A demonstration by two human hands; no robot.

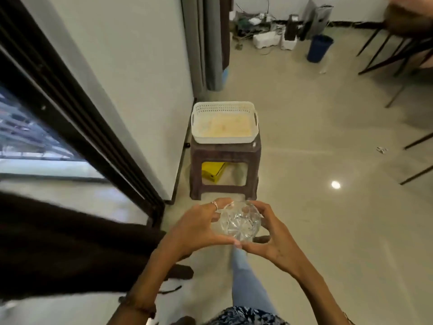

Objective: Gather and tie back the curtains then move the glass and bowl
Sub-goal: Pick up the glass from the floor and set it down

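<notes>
- Cut-glass bowl (240, 222): clear, held in the air btwn both hands, low centre of view, above the floor and just short of the stool.
- Left hand (196, 227): fingers curled round bowl's left side, thumb under near edge; ring on one finger.
- Right hand (273, 240): fingers curled round bowl's right side, thumb tip meeting left thumb below bowl.
- Brown plastic stool (225, 168): by the wall, ahead of hands.
- White basket (225, 123): sits on stool top.
- Dark curtain (70, 242): left, beside window frame.
- Blue bin (319, 48): far, near cables.
</notes>
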